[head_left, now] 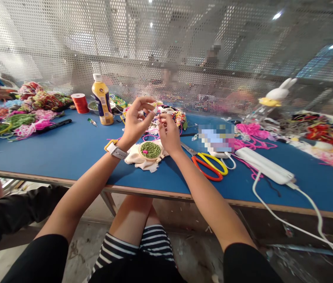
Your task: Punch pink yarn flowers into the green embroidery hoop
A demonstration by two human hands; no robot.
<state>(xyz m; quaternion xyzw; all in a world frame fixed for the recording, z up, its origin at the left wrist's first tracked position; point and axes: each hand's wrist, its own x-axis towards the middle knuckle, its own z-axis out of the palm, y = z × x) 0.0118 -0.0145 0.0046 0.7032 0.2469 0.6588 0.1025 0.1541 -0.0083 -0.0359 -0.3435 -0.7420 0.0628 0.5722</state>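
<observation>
Lying below half-curled hands [138, 120] [170, 133], green-stitched hoop [151, 150] — fingertips [156, 110] nearly meeting, pinching something pink [158, 111]

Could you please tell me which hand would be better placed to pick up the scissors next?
Probably the right hand: the scissors lie on its side, beside the right forearm. The left hand is farther away and would likely have to reach across the right arm.

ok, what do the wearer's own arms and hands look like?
Short, plain black sleeves, forearms bare. Left hand and right hand are both ungloved. The left wrist wears a watch-like band, whitish with a yellow-orange part; nothing visible on the right wrist.
</observation>
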